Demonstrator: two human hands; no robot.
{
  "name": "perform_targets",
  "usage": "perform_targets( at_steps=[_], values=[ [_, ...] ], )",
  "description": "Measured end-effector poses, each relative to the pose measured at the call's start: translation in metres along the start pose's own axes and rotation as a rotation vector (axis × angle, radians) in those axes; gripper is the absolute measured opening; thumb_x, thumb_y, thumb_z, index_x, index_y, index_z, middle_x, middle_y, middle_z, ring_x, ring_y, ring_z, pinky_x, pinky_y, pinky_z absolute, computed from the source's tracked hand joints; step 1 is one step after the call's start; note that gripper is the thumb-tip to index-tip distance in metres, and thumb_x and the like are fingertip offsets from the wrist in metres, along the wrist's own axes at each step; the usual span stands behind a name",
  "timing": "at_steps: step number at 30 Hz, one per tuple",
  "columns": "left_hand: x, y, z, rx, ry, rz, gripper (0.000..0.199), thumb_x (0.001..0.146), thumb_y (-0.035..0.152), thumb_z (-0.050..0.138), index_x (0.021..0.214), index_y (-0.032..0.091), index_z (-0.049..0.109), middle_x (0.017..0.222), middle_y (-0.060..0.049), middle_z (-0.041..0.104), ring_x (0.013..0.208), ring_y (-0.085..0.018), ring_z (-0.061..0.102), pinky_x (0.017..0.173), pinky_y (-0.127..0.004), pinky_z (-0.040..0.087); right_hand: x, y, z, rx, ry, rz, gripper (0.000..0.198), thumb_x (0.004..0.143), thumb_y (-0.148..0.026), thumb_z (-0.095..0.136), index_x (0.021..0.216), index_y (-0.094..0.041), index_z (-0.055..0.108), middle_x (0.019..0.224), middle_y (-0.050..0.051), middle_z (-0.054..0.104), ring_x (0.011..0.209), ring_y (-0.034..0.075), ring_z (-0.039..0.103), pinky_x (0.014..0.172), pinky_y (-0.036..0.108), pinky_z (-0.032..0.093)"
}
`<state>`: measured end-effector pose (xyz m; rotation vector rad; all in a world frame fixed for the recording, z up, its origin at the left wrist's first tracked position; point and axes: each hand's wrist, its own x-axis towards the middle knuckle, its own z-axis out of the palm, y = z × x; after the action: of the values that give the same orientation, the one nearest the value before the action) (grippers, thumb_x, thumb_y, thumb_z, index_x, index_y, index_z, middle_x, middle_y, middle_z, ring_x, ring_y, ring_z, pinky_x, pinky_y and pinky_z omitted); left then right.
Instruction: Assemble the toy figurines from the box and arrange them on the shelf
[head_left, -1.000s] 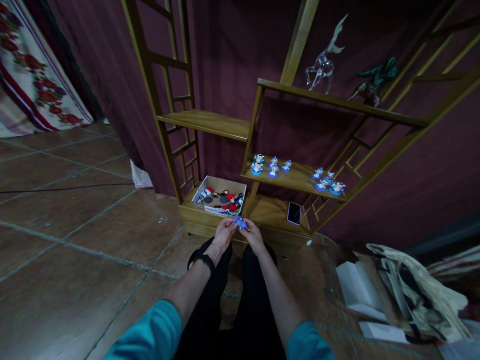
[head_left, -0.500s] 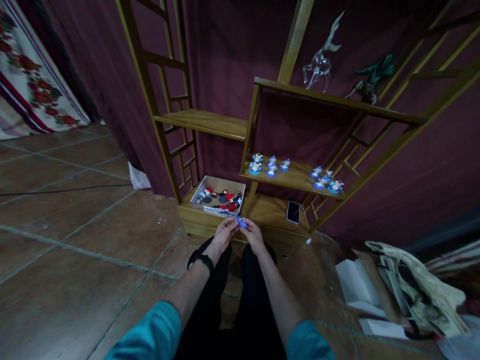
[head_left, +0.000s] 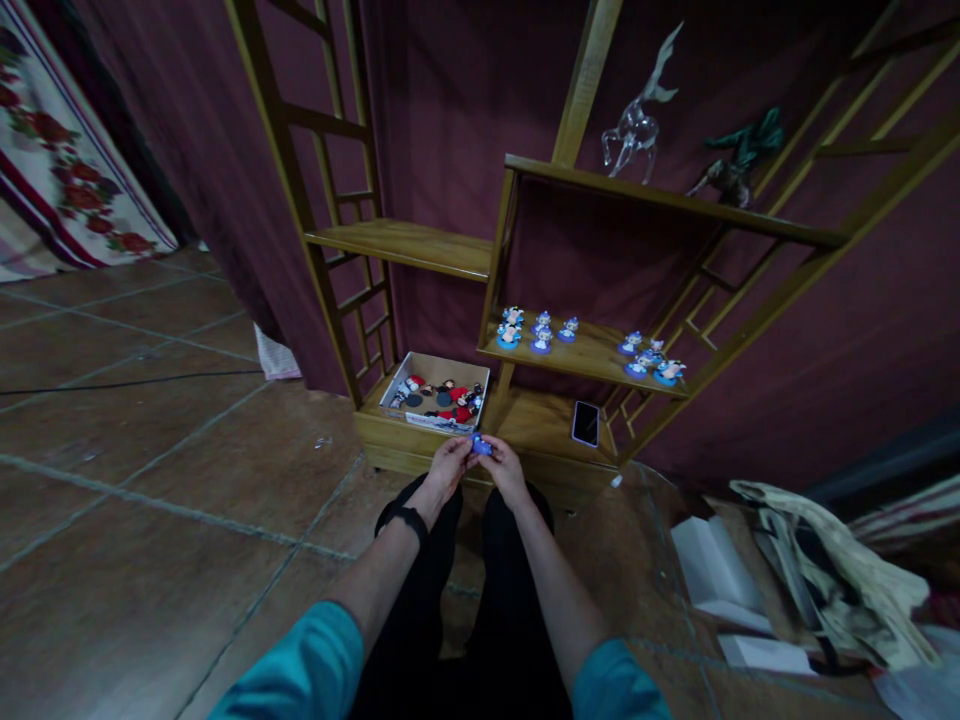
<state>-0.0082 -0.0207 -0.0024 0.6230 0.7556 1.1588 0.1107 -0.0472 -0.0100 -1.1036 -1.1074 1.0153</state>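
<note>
Between my two hands, in front of the lowest shelf, is a small purple figurine (head_left: 481, 445). My left hand (head_left: 450, 464) pinches its left side with closed fingers. My right hand (head_left: 505, 468) grips it from the right. Fingers cover part of the figurine, so its details are hard to make out. Just beyond my hands, an open cardboard box (head_left: 393, 408) holds several red, black and white figurines (head_left: 452, 393). On the shelf above right stand several blue-and-purple figurines (head_left: 541, 340) in a left group and a right group (head_left: 639, 363).
The wooden shelf unit (head_left: 420, 247) rises in front of me. A phone (head_left: 586, 424) lies on its bottom board. A clear glass horse (head_left: 636, 130) and a dark green sculpture (head_left: 742, 155) stand higher up. White boxes (head_left: 712, 565) and a pale bag (head_left: 840, 570) lie on the floor at right.
Both hands still hold the purple figurine at nearly the same spot; it seems slightly turned. The view has shifted a little, and the shelf things stay as they were.
</note>
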Motion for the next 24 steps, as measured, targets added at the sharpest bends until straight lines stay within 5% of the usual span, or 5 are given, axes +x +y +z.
perform_targets(
  at_steps=[14,24],
  values=[
    [0.008,-0.006,0.000,0.091,0.007,-0.025,0.024,0.065,0.032,0.070,0.068,0.011,0.058,0.056,-0.001,0.058,0.048,-0.007,0.053,0.048,-0.018,0.041,0.001,-0.001,-0.001,0.073,0.009,0.006,0.040,0.066,-0.027,0.061,0.106,-0.024,0.058,0.099,0.002,0.065,0.074,0.017,0.062,0.071,0.031,0.051],
    [0.015,-0.008,-0.003,0.228,-0.011,-0.080,0.030,0.062,0.038,0.070,0.068,0.010,0.062,0.052,-0.002,0.058,0.041,-0.007,0.049,0.040,-0.018,0.031,0.000,-0.003,-0.006,-0.149,0.072,-0.087,0.035,0.067,-0.026,0.060,0.103,-0.025,0.062,0.103,0.001,0.062,0.093,0.018,0.057,0.083,0.030,0.046]
  ],
)
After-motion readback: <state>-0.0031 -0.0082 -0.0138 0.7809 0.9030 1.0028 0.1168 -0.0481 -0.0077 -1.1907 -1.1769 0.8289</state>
